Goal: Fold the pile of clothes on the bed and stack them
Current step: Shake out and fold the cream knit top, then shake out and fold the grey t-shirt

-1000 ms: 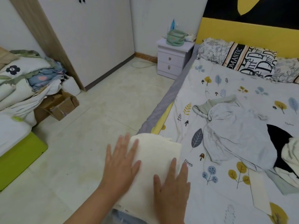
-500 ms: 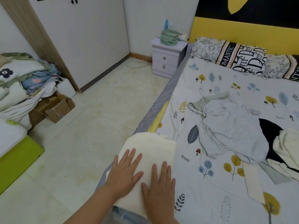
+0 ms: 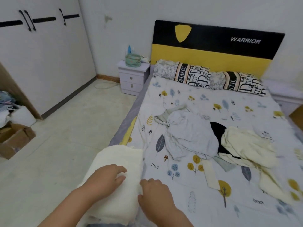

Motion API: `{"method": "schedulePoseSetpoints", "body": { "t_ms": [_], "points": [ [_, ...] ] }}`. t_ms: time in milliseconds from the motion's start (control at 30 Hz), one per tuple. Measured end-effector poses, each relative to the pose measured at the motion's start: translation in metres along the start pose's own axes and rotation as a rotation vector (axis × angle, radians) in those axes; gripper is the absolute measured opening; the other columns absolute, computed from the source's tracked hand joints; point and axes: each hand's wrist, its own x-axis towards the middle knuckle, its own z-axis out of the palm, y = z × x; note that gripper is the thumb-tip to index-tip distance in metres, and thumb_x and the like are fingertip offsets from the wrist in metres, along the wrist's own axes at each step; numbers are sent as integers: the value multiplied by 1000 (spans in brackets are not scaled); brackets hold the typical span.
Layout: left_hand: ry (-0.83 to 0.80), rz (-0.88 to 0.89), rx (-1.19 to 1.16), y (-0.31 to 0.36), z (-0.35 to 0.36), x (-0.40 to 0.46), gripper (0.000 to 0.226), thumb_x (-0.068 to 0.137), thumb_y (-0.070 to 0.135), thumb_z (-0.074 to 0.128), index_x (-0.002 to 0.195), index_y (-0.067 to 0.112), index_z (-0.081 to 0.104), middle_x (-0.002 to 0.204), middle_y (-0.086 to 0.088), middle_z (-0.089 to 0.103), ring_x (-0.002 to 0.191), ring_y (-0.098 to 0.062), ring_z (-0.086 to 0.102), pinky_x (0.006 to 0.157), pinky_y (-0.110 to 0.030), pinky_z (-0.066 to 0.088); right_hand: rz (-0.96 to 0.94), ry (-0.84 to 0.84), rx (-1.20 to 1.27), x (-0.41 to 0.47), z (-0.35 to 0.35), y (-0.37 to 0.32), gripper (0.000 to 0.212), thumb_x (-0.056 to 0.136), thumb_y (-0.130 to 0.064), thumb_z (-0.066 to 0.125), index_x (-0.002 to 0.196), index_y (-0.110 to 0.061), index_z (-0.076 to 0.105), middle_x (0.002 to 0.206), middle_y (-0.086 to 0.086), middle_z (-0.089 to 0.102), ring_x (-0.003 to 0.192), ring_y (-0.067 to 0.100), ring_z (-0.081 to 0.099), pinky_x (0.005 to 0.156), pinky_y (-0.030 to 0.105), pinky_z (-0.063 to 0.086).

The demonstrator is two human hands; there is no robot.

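Bed [image 3: 213, 102] edge: left hand [image 3: 106, 179] rests on folded cream cloth [image 3: 118, 158].

From my feed I see white walls [image 3: 124, 30], a pale tiled floor [image 3: 68, 136], a white wardrobe [image 3: 42, 63] with black handles, a two-drawer nightstand [image 3: 132, 80] in the corner, a yellow-and-black headboard [image 3: 213, 46] (lettered WARRIOR), and an open cardboard box [image 3: 14, 138] at left.

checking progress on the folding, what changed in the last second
Both hands drew back toward the person: the left hand now rests loosely curled on the folded cream cloth, and the right hand has slid off onto the sheet. The unfolded pile stayed put.
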Motion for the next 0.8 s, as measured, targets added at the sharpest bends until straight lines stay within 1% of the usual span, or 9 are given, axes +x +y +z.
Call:
{"method": "schedulePoseSetpoints", "body": {
  "t_ms": [67, 167, 300, 400, 500, 700, 800],
  "points": [
    [-8, 39, -7, 21, -1, 2, 35, 97, 37, 43, 131, 34, 48, 131, 13, 53, 118, -4, 49, 93, -16, 35, 34, -27, -7, -16, -9, 18, 35, 96, -19, 39, 129, -8, 42, 126, 16, 48, 116, 30, 44, 92, 39, 34],
    [-35, 88, -25, 55, 4, 8, 35, 96, 37, 45, 131, 35, 48, 128, 13, 55, 114, -6, 51, 91, -18, 37, 80, -83, 14, -43, -22, 49, 39, 97, -23, 39, 133, -9, 40, 129, 15, 47, 119, 30, 43, 95, 39, 34],
    [-81, 151, -45, 106, 20, 18, 35, 95, 39, 46, 129, 35, 50, 123, 13, 58, 109, -3, 54, 88, -16, 39, 176, -134, 61, -78, -32, 98, 41, 97, -28, 40, 134, -10, 41, 131, 14, 47, 121, 30, 43, 95, 38, 35],
    [-117, 198, -60, 149, 33, 27, 35, 94, 42, 46, 129, 37, 48, 121, 15, 56, 103, -2, 52, 83, -15, 38, 243, -166, 87, -100, -32, 139, 42, 97, -29, 41, 135, -12, 40, 133, 13, 46, 123, 29, 43, 97, 38, 35],
    [-148, 232, -50, 193, 48, 39, 35, 95, 42, 45, 130, 36, 47, 122, 15, 56, 106, -4, 52, 88, -17, 39, 288, -189, 125, -121, -34, 185, 42, 96, -28, 40, 136, -13, 40, 133, 12, 46, 123, 28, 44, 98, 38, 34],
    [-172, 213, -83, 274, 84, 63, 33, 94, 43, 45, 127, 37, 49, 119, 15, 56, 104, -4, 53, 87, -17, 39, 323, -214, 129, -141, -37, 280, 40, 96, -27, 41, 133, -13, 41, 133, 11, 46, 123, 26, 44, 98, 35, 35],
    [-163, 174, -118, 297, 104, 80, 32, 94, 41, 45, 125, 36, 50, 115, 15, 56, 96, -1, 53, 87, -15, 41, 326, -227, 99, -134, -34, 323, 36, 96, -27, 42, 129, -13, 44, 131, 9, 47, 123, 24, 44, 98, 34, 34]
  ]
}}
